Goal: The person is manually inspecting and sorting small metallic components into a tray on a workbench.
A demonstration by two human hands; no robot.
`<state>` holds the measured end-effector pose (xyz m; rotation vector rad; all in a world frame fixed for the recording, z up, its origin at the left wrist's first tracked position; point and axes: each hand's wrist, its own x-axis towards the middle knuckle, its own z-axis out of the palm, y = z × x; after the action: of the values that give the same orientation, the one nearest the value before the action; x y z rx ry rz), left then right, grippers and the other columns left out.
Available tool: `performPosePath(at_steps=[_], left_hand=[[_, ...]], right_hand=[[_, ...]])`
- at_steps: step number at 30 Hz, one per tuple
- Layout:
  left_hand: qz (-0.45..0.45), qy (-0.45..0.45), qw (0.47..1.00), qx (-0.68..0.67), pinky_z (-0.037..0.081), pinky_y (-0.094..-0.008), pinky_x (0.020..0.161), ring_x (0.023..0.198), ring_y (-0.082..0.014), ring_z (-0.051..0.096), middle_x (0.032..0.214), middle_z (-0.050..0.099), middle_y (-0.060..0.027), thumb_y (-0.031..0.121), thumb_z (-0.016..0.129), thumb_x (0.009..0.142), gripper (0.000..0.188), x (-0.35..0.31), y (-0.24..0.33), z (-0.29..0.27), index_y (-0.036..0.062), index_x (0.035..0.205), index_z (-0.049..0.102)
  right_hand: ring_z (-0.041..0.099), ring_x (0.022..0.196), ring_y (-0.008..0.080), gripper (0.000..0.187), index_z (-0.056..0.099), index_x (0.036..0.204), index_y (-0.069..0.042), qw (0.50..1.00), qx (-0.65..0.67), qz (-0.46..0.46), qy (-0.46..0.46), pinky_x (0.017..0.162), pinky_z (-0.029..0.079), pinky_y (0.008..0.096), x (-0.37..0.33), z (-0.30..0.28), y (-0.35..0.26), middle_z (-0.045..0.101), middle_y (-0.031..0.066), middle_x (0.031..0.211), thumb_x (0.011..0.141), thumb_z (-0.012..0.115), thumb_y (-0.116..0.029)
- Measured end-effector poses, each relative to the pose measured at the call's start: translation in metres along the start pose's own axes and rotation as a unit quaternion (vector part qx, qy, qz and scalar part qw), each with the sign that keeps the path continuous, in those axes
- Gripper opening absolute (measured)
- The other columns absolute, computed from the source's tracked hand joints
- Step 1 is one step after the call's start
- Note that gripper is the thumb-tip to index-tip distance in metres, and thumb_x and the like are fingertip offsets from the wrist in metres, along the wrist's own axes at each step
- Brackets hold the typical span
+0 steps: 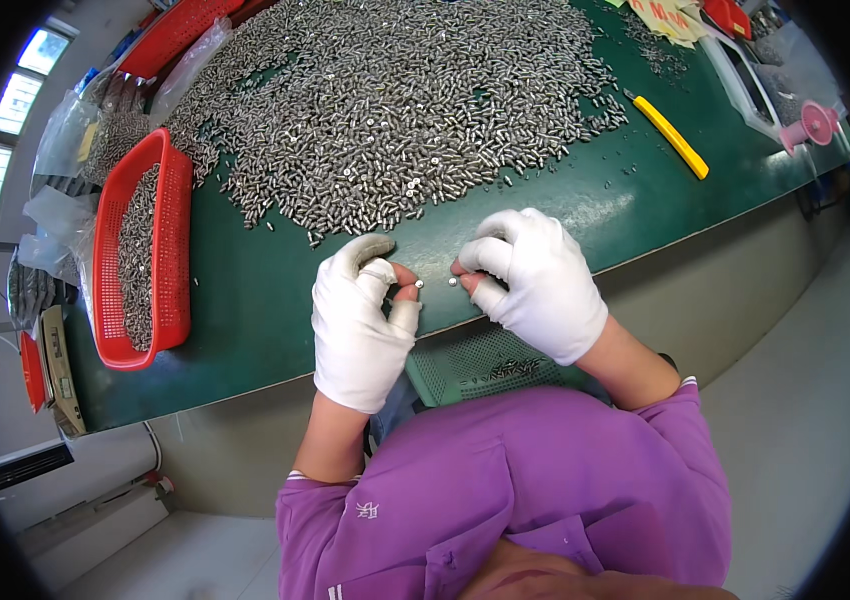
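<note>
Glass windows (18, 103), bright, at the far left.
Clear plastic bags (57, 215), a heaped group, beside the table's left end.
Pale box-shaped device (62, 370), below the bags at the table's left end.
Red basket (177, 270), perforated plastic, oblong, partly filled with metal parts (135, 260); standing on the green table (235, 320).
Pile of small metal parts (425, 90), silvery, broad, spread over the table's far side.
Left hand (360, 320), white-gloved, thumb and forefinger tips bare; these two nearly together, pinching one small metal piece (419, 285), held over the table between pile and near edge.
Second metal piece (452, 281), just right of the first, not touching it, at the other hand's fingertips.
Green basket (430, 375), perforated, below the table edge, dark small pieces (515, 370) inside.
Purple garment (545, 450), worn by the person.
Right hand (545, 280), gloved alike, thumb and forefinger drawn close on the second piece, other fingers curled.
Yellow-handled cutter (672, 138), lying slantwise, right of the pile.
White frame (766, 122), dark-centred, near the table's right end.
Pink round-headed object (817, 122), just beside the frame.
</note>
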<state>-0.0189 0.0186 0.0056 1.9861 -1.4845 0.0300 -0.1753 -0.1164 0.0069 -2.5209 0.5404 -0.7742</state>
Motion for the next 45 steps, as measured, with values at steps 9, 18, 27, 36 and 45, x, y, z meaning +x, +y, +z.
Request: performPosePath(at_steps=[9,18,27,36,45], left_hand=[[0.095,-0.056,0.994,-0.022,0.05,-0.0439,0.094,0.114,-0.0362,0.058,0.132,0.062,-0.0142,0.004,0.081,0.065,0.022,0.003,0.015,-0.001,0.0074,0.081,0.067],[0.016,0.046,0.999,-0.016,0.048,-0.0428,0.095,0.113,-0.0323,0.059,0.122,0.065,-0.0087,0.002,0.077,0.073,0.028,-0.013,-0.007,-0.005,0.0089,0.098,0.067],[-0.002,0.064,0.996,0.056,0.046,-0.0421,0.1,0.115,-0.0322,0.059,0.124,0.064,-0.0101,0.002,0.073,0.079,0.034,-0.002,-0.011,0.004,0.0069,0.111,0.065],[0.026,0.015,0.99,0.14,0.038,-0.0586,0.111,0.133,-0.0487,0.043,0.143,0.05,-0.0227,0.02,0.078,0.076,0.048,0.031,0.006,0.019,0.0024,0.119,0.067],[0.02,-0.016,0.997,0.067,0.035,-0.0544,0.114,0.141,-0.0456,0.038,0.149,0.047,-0.0168,0.016,0.08,0.076,0.066,0.025,0.007,0.019,0.0062,0.137,0.055]], right_hand=[[0.063,0.087,0.0301,0.011,0.073,0.087,-0.016,0.989,0.075,-0.086,-0.099,0.078,0.053,0.0431,-0.004,-0.016,0.018,0.067,0.0041,0.095,0.077,0.076,-0.017],[0.063,0.09,0.0301,0.018,0.072,0.104,-0.015,0.998,0.047,-0.028,-0.044,0.079,0.052,0.0438,-0.007,-0.021,0.023,0.066,0.0051,0.097,0.086,0.07,-0.014],[0.063,0.086,0.03,0.024,0.073,0.109,-0.017,0.994,-0.101,0.002,-0.034,0.076,0.053,0.0429,0.012,0.003,0.0,0.063,0.0064,0.093,0.085,0.071,-0.016],[0.064,0.091,0.0298,0.029,0.073,0.108,-0.016,0.981,-0.179,-0.008,0.071,0.08,0.054,0.0426,0.039,0.008,0.018,0.066,0.0067,0.099,0.079,0.074,-0.015],[0.064,0.089,0.0301,0.025,0.071,0.102,-0.012,0.993,-0.094,-0.041,0.062,0.075,0.054,0.0428,0.033,0.009,0.016,0.066,0.0077,0.098,0.077,0.069,-0.009]])
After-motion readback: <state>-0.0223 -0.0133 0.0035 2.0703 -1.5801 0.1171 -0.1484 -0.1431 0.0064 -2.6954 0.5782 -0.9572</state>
